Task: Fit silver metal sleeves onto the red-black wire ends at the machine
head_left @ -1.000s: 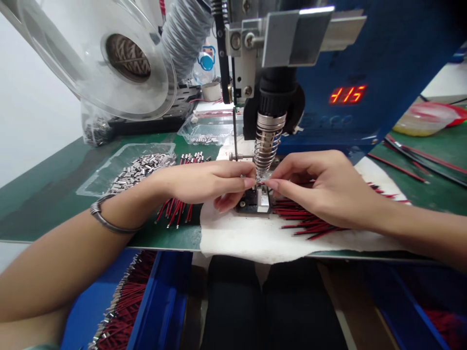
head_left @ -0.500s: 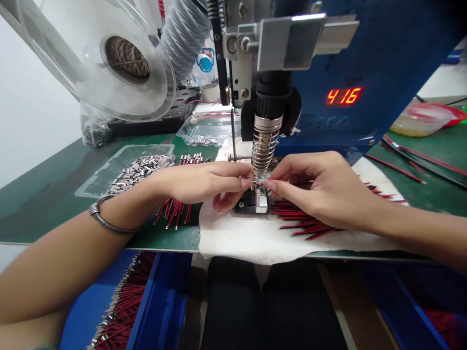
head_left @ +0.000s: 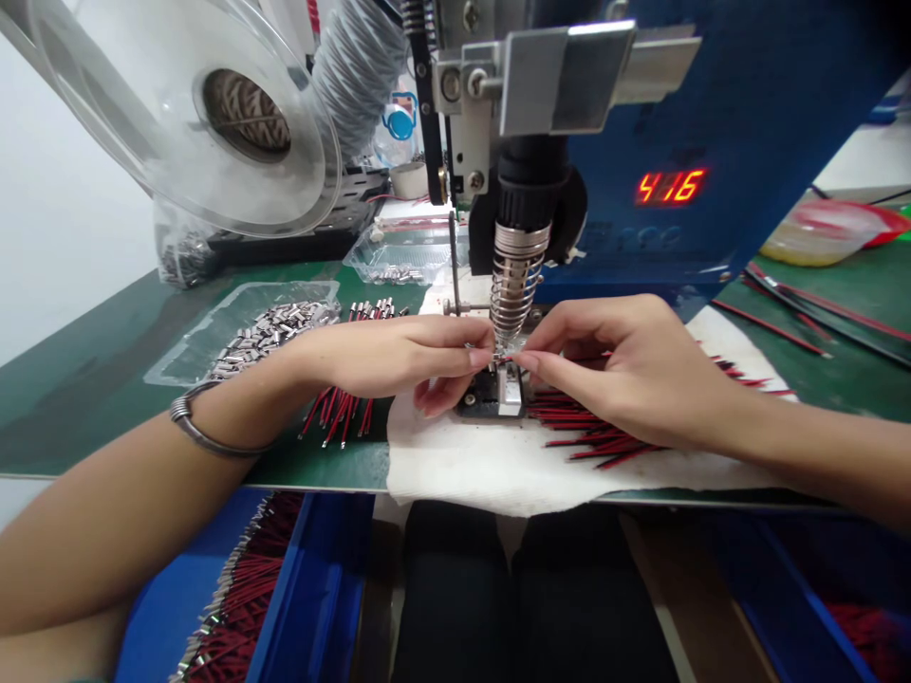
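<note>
My left hand [head_left: 402, 356] and my right hand [head_left: 616, 365] meet fingertip to fingertip under the spring-wrapped nozzle [head_left: 513, 285] of the blue machine [head_left: 712, 114]. Both pinch a small piece over the black fixture [head_left: 498, 394]: the left seems to hold a tiny metal sleeve, the right a thin red-and-black wire, though the piece is mostly hidden by the fingers. Red-and-black wires [head_left: 590, 432] lie under my right hand on a white cloth [head_left: 484, 465]. More wires with metal tips [head_left: 342, 413] lie under my left wrist.
A clear tray of small metal sleeves [head_left: 263, 327] sits at the left, below a large clear reel [head_left: 213, 104]. The machine's red display [head_left: 671, 187] reads 416. Blue bins with finished wires [head_left: 234, 598] hang below the green table edge. A second clear tray [head_left: 402, 261] stands behind.
The display went from 415 to 416. Both hands have stayed pinched under the nozzle, with hardly any shift.
</note>
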`<action>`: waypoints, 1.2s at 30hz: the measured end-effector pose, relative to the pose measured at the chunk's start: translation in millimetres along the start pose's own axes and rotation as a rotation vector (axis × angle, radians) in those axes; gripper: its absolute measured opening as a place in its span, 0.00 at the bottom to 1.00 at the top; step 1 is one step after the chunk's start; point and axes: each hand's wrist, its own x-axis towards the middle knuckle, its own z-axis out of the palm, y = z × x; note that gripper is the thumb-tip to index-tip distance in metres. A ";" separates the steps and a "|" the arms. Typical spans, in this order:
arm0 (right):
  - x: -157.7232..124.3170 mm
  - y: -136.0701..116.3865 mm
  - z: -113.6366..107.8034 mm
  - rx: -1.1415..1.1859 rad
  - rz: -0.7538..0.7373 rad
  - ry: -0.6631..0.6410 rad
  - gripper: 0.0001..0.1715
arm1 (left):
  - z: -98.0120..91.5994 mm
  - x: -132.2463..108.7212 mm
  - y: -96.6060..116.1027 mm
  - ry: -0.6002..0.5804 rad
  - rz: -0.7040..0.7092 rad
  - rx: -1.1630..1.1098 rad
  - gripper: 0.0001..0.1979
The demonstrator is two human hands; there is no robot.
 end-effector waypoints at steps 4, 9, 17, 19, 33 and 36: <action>-0.3 0.1 -0.2 -0.007 0.004 -0.003 0.09 | 0.1 0.8 1.6 -0.002 0.000 0.007 0.13; -1.3 -0.3 -1.7 -0.009 0.004 -0.006 0.10 | -0.1 -0.4 3.2 -0.009 -0.003 0.019 0.13; -0.8 -2.9 -0.7 -0.008 0.045 -0.010 0.12 | -0.4 -0.1 2.4 -0.018 -0.007 0.016 0.15; -1.1 -3.0 -0.7 -0.005 0.042 -0.010 0.12 | -0.9 -0.2 2.2 -0.021 -0.011 0.017 0.15; -1.6 -1.5 -1.2 0.008 0.045 -0.011 0.12 | -0.4 -0.3 2.0 -0.020 -0.008 0.023 0.15; -1.5 -1.0 -1.4 0.005 0.037 -0.012 0.11 | -0.3 -0.6 3.1 -0.018 -0.013 0.024 0.15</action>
